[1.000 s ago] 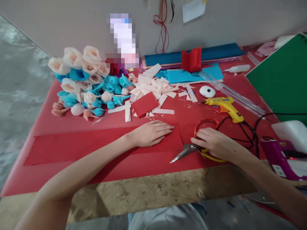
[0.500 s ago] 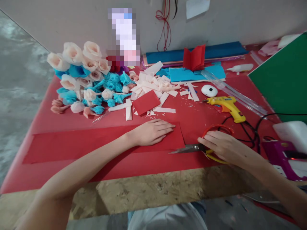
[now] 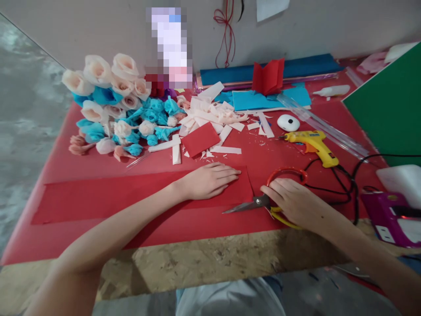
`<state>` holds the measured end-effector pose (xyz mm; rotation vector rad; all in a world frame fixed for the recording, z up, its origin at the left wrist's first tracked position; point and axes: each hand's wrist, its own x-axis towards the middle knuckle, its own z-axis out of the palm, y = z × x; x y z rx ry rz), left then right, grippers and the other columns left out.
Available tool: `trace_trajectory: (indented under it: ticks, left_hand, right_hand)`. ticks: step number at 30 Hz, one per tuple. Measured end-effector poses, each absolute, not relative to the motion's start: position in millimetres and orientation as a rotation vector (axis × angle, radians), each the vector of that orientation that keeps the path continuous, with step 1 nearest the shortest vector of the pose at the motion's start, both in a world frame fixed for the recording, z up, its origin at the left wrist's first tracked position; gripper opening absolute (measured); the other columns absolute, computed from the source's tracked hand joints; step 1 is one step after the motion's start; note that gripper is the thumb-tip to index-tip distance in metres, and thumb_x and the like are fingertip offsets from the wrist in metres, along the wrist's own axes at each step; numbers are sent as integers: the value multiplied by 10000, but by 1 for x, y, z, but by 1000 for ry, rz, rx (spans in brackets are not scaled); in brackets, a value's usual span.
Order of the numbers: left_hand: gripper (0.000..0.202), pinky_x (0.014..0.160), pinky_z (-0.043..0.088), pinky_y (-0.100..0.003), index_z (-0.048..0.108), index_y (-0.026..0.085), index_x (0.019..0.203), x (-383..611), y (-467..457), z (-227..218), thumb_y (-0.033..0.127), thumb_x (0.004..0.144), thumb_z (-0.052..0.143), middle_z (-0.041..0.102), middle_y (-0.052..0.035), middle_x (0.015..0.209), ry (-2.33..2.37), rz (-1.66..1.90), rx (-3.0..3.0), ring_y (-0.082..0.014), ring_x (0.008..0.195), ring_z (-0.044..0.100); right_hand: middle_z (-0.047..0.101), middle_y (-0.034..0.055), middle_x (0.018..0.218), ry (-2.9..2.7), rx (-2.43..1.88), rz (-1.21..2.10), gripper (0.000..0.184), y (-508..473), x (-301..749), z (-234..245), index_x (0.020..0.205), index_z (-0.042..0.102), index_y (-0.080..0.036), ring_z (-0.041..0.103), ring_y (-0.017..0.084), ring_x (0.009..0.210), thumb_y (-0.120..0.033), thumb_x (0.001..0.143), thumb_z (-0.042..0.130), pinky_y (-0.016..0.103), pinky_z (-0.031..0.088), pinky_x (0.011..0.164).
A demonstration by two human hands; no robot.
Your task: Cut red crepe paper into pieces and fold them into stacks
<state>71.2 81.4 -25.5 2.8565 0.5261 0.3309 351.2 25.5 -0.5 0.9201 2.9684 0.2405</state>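
Observation:
My left hand lies flat, fingers stretched out, on the right end of a long red paper strip that runs across the red tabletop. My right hand rests over the handles of a pair of scissors, fingers curled round the red and yellow loops. The blades are closed and point left along the strip's lower right edge.
A heap of pink and blue paper flowers sits at the back left, with cut paper strips and a red folded piece beside it. A yellow glue gun with black cable, a green board and a purple device stand right.
My right hand has slid the scissors left, and the blades now point along the strip's lower edge. The left hand has stayed pressed on the strip.

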Motion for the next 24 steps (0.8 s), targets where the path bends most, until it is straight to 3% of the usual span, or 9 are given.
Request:
trace_trajectory:
  ticks: [7,16,24]
  left_hand:
    - [362,1010,412,-391,492,76,1236,71,82,-25,198,922,359,530,-115,1303,510,372,2866,-223,1179,515]
    - [379,999,413,-408,474,101,1260,70,83,-28,205,905,390,503,-120,1329,506,342,2857,-228,1205,490]
    - [358,1002,417,-410,489,106,1242,71,82,-28,202,919,371,522,-108,1313,520,391,2819,-222,1192,503]
  right_hand:
    - [589,93,832,3022,849,214,268,30,346,-2,985,536,-104,489,203,716,-35,790,365,323,336,676]
    - [583,68,739,3120,691,367,298,24,351,6,963,562,-73,494,195,715,-47,860,284,327,338,711]
    - [603,133,924,2989,948,435,333,14,354,-3,1102,521,-50,500,247,911,-83,827,336,388,328,860]
